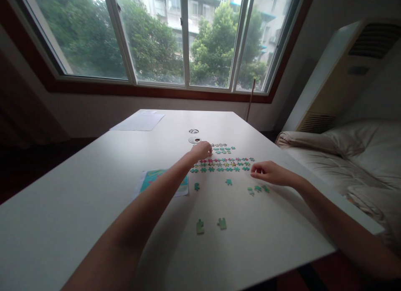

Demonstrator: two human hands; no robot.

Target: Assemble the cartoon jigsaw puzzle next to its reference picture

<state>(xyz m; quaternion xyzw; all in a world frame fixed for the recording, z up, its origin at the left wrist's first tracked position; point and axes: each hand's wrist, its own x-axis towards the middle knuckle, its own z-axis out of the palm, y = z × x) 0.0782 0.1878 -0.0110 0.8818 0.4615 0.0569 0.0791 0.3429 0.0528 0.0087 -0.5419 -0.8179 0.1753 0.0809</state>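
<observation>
Nearest the camera lie two loose green puzzle pieces (222, 223), on the desk (100, 186) at 6 o'clock from the main rows (220, 169); 12 o'clock points to the window (185, 44). The main rows number three, pieces side by side, apparently not interlocked. Smaller far rows (222, 148) stand at 12 o'clock. Other single pieces (229, 182) lie at 6 and 7 o'clock, and a short cluster (257, 188) between 4 and 5.

Left grip (200, 149): at 11 o'clock, beside the left end of the far rows. My fingers curl downward; whether they pinch a piece I cannot tell. Right grip (271, 173): between 3 and 4 o'clock, just beside the end of the nearest row. I hold it loosely bent; no piece shows in it, and I cannot tell whether the tips meet.

Step in hand, as I judge it: setting pieces out in rows, joining not yet begun. Next move requirement: a light thumb-and-finger pinch on a thin edge, lifting clear so neighbours stay aligned.

Outward: colourful picture sheet (148, 179) at 8 o'clock, partly hidden by my left arm (142, 213); white sheet (138, 121) at 10; sofa (328, 151) at 3.
</observation>
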